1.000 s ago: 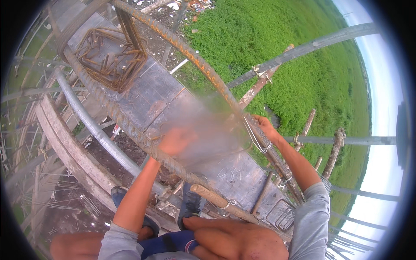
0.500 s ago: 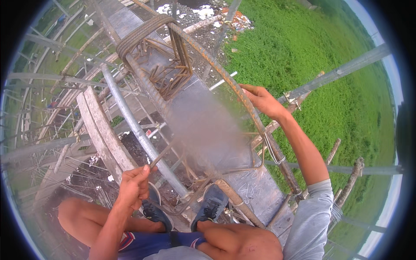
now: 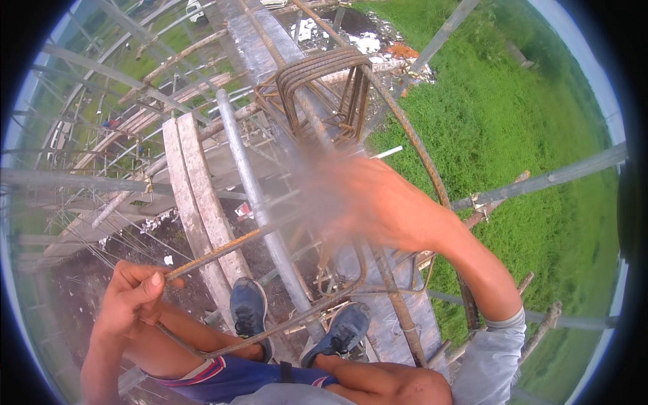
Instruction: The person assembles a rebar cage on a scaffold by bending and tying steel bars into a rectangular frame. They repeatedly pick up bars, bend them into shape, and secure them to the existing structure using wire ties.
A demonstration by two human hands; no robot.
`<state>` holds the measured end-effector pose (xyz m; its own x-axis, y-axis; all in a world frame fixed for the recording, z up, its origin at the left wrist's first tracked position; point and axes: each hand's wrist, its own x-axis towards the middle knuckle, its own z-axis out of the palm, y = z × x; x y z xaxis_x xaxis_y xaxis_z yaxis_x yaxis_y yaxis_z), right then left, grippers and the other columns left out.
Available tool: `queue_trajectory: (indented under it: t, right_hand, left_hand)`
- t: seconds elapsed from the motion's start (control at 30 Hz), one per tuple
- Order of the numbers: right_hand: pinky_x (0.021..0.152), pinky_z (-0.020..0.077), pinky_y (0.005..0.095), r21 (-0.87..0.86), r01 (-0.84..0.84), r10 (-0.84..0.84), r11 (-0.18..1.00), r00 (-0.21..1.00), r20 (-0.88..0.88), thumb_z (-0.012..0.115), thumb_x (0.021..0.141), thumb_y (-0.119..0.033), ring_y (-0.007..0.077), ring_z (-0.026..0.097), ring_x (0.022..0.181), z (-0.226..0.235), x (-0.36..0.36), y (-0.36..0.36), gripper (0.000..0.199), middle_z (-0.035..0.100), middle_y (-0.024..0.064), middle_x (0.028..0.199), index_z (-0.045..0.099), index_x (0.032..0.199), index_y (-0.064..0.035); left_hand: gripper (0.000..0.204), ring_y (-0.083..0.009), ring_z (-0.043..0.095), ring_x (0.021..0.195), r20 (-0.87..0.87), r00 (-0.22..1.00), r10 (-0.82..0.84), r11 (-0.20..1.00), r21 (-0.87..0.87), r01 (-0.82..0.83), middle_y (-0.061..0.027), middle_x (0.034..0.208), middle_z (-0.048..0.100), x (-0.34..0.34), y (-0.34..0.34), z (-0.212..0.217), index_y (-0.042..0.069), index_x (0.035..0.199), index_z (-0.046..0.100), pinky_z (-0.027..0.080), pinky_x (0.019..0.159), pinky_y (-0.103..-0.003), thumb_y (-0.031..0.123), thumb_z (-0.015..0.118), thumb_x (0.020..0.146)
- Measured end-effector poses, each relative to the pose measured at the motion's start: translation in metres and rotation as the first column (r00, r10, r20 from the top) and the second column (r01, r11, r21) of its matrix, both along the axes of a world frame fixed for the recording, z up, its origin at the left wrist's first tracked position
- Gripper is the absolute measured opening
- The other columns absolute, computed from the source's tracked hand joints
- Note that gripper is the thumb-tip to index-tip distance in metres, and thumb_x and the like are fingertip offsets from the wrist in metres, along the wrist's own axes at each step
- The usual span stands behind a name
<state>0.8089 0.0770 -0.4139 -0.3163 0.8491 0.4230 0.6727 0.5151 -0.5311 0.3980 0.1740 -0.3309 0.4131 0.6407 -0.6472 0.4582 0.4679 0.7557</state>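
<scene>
1. Rust-brown steel rod, bent into a hoop (image 3: pixel 219 252), lies slantwise across the near left of the scene, in front of the crouching person's body
2. The left hand (image 3: pixel 131 300), near and at the left, pinches the upper side of the hoop between thumb and bent fingers
3. From that grip the upper side of the hoop runs far and to the right, into a blurred patch; its near side passes below the left hand, bends above the blue shorts (image 3: pixel 250 385) and climbs to the right
4. The right hand (image 3: pixel 388 206) is stretched out at the middle of the scene, back upward, its fingers lost in the blur, so I cannot tell whether they are spread, pressed together or gripping the rod
5. Far of the right hand, a row of rusty bent hoops (image 3: pixel 324 71) hangs together on long ribbed bars, one of which, the right-hand bar (image 3: pixel 420 150), slopes down toward the right wrist
6. To the left of centre lie a pair of pale planks (image 3: pixel 202 202) and, just right of them, a grey pipe (image 3: pixel 250 179)
7. Two dark shoes (image 3: pixel 248 309) stand near, one on each side of the pipe's near end
8. Green vegetation (image 3: pixel 486 128) fills the ground at the far right
</scene>
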Motion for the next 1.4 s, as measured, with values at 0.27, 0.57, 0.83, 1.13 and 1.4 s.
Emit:
queue_trajectory:
  t: [0.27, 0.57, 0.83, 1.13, 1.4]
  right_hand:
    - [0.075, 0.0507, 0.0439, -0.553, 0.203, -0.483, 0.808, 0.765, -0.425, 0.069, 0.099, -0.032, 0.0331, 0.069, 0.083, 0.010, -0.027, 0.010, 0.041, 0.067, 0.0214, 0.086, 0.065, 0.123, 0.0014]
    - [0.095, 0.0477, 0.0446, 0.097, 0.233, -0.252, 0.968, 0.913, 0.322, 0.075, 0.088, -0.035, 0.0272, 0.059, 0.118, -0.009, -0.061, -0.018, 0.059, 0.059, 0.0133, 0.129, 0.058, 0.140, -0.0137]
    - [0.080, 0.0488, 0.0304, 0.191, -0.037, -0.095, 0.981, 0.765, 0.637, 0.066, 0.080, -0.017, 0.0157, 0.061, 0.097, -0.023, -0.084, -0.021, 0.041, 0.064, -0.0001, 0.100, 0.066, 0.120, -0.0077]
    - [0.097, 0.0482, 0.0412, -0.393, -0.020, 0.104, 0.919, 0.975, 0.194, 0.086, 0.072, -0.012, 0.0324, 0.054, 0.111, 0.023, -0.078, -0.008, 0.052, 0.065, 0.0126, 0.107, 0.064, 0.118, -0.0001]
    - [0.101, 0.0451, 0.0441, -0.460, -0.027, 0.132, 0.888, 0.971, 0.198, 0.086, 0.070, -0.006, 0.0338, 0.053, 0.114, 0.018, -0.061, -0.005, 0.057, 0.065, 0.0144, 0.112, 0.065, 0.122, 0.0010]
  left_hand:
    - [0.050, 0.0010, 0.021, 0.040, 0.253, 0.915, 0.313, 0.893, 0.250, -0.374, 0.0104, 0.057, 0.029, 0.027, 0.076, 0.004, -0.003, 0.113, 0.065, 0.014, 0.034, -0.021, 0.046, 0.067, 0.101]
    - [0.046, 0.0000, 0.017, 0.037, 0.228, 0.951, 0.208, 0.974, 0.043, -0.223, 0.0111, 0.052, 0.024, 0.003, 0.103, -0.023, 0.002, 0.095, 0.063, 0.013, 0.032, -0.023, 0.046, 0.059, 0.106]
    - [0.048, -0.0004, 0.017, 0.037, 0.291, 0.955, 0.066, 0.997, 0.026, -0.077, 0.0104, 0.051, 0.025, -0.003, 0.108, -0.037, -0.001, 0.093, 0.063, 0.013, 0.033, -0.023, 0.045, 0.060, 0.105]
    - [0.044, 0.0002, 0.020, 0.042, 0.059, 0.998, 0.028, 0.994, 0.107, -0.034, 0.0117, 0.058, 0.027, 0.021, 0.155, -0.086, 0.006, 0.097, 0.061, 0.015, 0.035, -0.021, 0.049, 0.062, 0.103]
    - [0.043, 0.0000, 0.020, 0.045, 0.042, 0.999, -0.024, 0.998, 0.055, 0.021, 0.0115, 0.060, 0.028, 0.049, 0.149, -0.095, 0.007, 0.100, 0.060, 0.015, 0.037, -0.021, 0.049, 0.061, 0.104]
